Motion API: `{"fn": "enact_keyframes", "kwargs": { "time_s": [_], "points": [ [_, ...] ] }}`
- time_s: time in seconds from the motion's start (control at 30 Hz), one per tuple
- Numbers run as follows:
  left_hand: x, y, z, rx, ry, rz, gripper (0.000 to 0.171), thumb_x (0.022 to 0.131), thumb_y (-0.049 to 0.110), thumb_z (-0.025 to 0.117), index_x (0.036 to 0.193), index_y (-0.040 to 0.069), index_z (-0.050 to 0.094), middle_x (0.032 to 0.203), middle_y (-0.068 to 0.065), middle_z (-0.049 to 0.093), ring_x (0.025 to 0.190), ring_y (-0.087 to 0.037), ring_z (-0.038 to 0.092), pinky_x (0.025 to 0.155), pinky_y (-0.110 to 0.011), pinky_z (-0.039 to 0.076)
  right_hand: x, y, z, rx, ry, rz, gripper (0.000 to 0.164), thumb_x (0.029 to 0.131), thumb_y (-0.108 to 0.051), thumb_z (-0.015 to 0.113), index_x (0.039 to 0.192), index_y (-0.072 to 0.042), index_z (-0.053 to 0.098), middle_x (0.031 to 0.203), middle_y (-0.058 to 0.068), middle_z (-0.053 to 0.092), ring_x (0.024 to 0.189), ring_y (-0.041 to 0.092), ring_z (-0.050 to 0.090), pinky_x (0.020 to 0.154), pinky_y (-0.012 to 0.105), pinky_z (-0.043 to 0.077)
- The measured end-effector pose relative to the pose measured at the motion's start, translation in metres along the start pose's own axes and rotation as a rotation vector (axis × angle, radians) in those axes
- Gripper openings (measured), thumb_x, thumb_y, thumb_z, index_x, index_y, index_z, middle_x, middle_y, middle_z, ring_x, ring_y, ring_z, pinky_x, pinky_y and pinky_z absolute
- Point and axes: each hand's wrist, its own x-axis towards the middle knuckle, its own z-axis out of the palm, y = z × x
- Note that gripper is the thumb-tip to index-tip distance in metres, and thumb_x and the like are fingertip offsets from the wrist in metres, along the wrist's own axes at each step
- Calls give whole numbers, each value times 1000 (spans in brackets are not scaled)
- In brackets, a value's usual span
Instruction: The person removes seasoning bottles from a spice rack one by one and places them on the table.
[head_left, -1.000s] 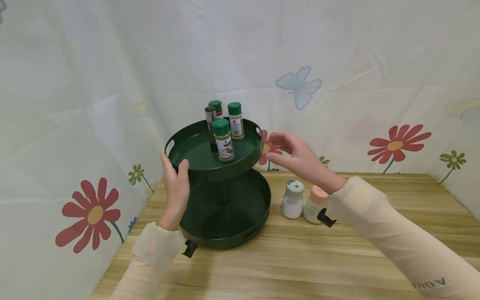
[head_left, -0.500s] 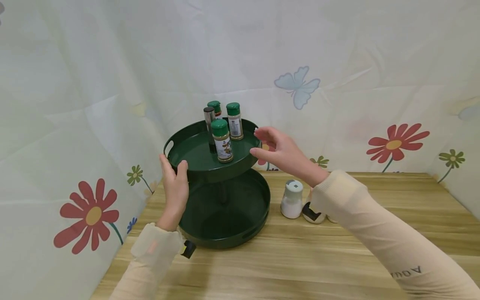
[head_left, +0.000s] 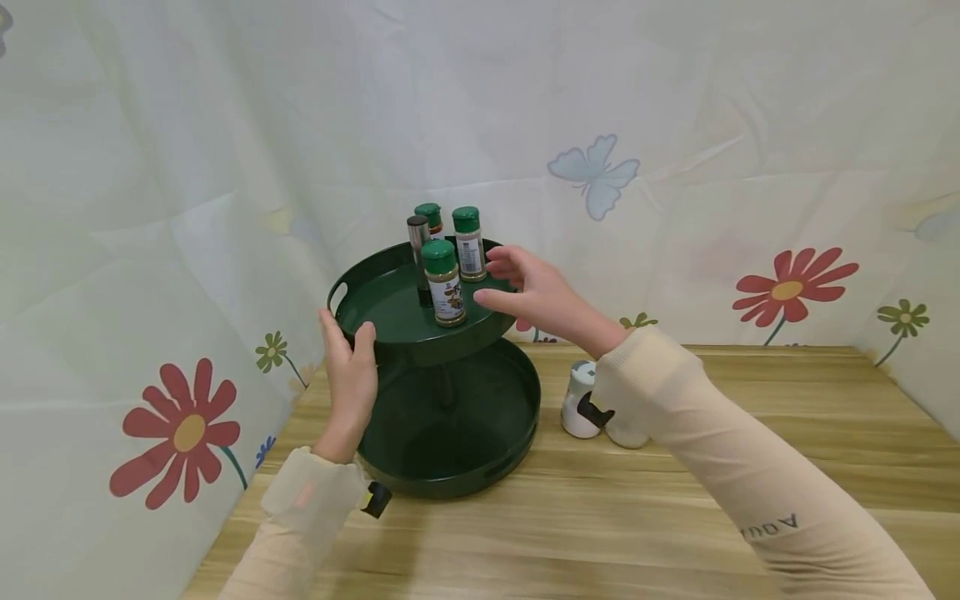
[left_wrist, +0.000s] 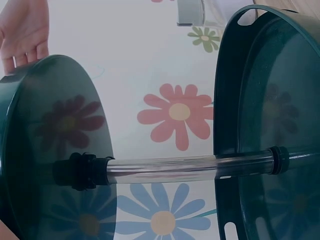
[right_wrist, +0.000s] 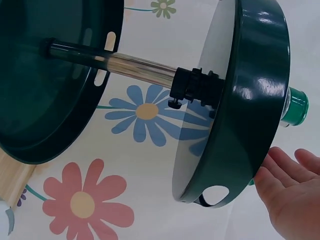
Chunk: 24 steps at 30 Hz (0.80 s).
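Observation:
A dark green two-tier turntable rack stands on the table. On its upper tray are three green-capped spice jars, the front one, one to its right and one at the back, beside a slim dark-capped cylinder. My left hand lies against the upper tray's left side, fingers extended and thumb at the rim. Over the right rim reaches my right hand, fingers loosely bent, thumb and fingertips apart near the right jar, holding nothing. In the right wrist view, that hand overlaps the tray's edge.
A metal post joins the two tiers. The lower tray bears nothing visible. Right of the rack stand a white-topped shaker and another shaker, partly behind my right sleeve. A flowered curtain hangs behind the wooden table.
My right hand has moved left from beside the rack to over the upper tray's right rim, toward the jars. My left hand and the jars have stayed in place.

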Motion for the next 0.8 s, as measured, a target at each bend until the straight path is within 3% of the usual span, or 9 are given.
{"fn": "enact_keyframes", "kwargs": {
  "time_s": [0.2,0.37,0.8],
  "points": [
    [0,-1,0,11,-2,6,70,94,37,36,142,18,-11,151,0,-13,133,-8,-10,111,-38,0,7,-5,3,-18,-26,24,66,83,-37,60,136,-9,32,132,11,44,118,24,42,78,43,50],
    [0,-1,0,12,-1,8,70,94,36,36,142,17,-11,151,0,-13,133,-9,-10,111,-38,0,12,-9,7,-57,-32,46,69,82,-40,60,138,-11,31,133,9,44,120,21,41,94,44,41],
    [-2,2,0,18,5,4,70,94,37,36,143,17,-11,151,0,-12,133,-9,-9,111,-38,0,24,-18,18,-116,-35,68,67,81,-40,62,133,-7,36,118,11,53,106,21,49,89,41,45]
  ]
}}
